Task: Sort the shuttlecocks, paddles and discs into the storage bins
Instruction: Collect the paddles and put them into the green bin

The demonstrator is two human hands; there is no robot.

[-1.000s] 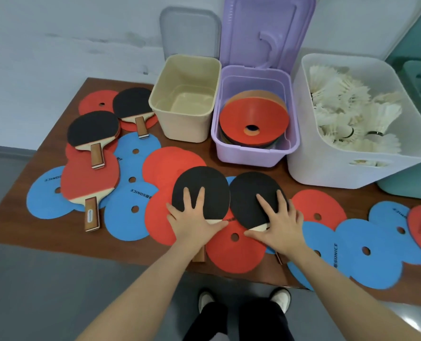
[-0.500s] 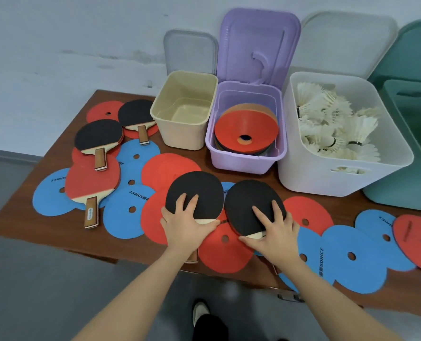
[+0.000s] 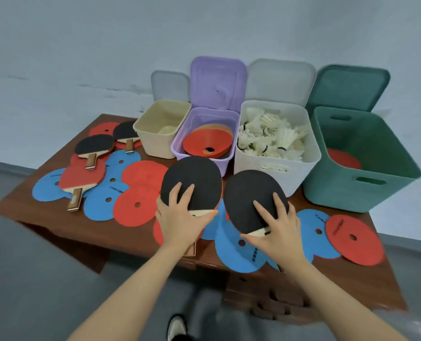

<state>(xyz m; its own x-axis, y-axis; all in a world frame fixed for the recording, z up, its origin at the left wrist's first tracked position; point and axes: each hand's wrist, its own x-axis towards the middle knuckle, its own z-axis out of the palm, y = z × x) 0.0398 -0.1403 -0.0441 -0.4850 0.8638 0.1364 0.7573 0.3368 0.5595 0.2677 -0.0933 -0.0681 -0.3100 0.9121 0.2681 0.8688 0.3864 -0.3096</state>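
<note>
My left hand (image 3: 182, 217) grips a black-faced paddle (image 3: 192, 180) at the neck, fingers spread on the blade. In my right hand (image 3: 276, 230) is a second black-faced paddle (image 3: 251, 195), held the same way. Both paddles are off the table, in front of the purple bin (image 3: 180, 151) and the white bin (image 3: 253, 168). The purple bin holds red discs (image 3: 204, 143); the white bin is full of shuttlecocks (image 3: 271, 134). The cream bin (image 3: 140, 129) looks empty. Two more black paddles (image 3: 95, 146) and a red one (image 3: 81, 180) lie at the left.
A green bin (image 3: 340, 190) at the right end has a red disc (image 3: 342, 158) inside. Several blue and red discs (image 3: 98, 207) cover the brown table (image 3: 19, 207). Open lids lean on the wall behind the bins. The table's near edge is just under my wrists.
Both hands went from lying on the two black paddles to lifting them off the discs and up toward the bins. My view has pulled back and now shows the green bin.
</note>
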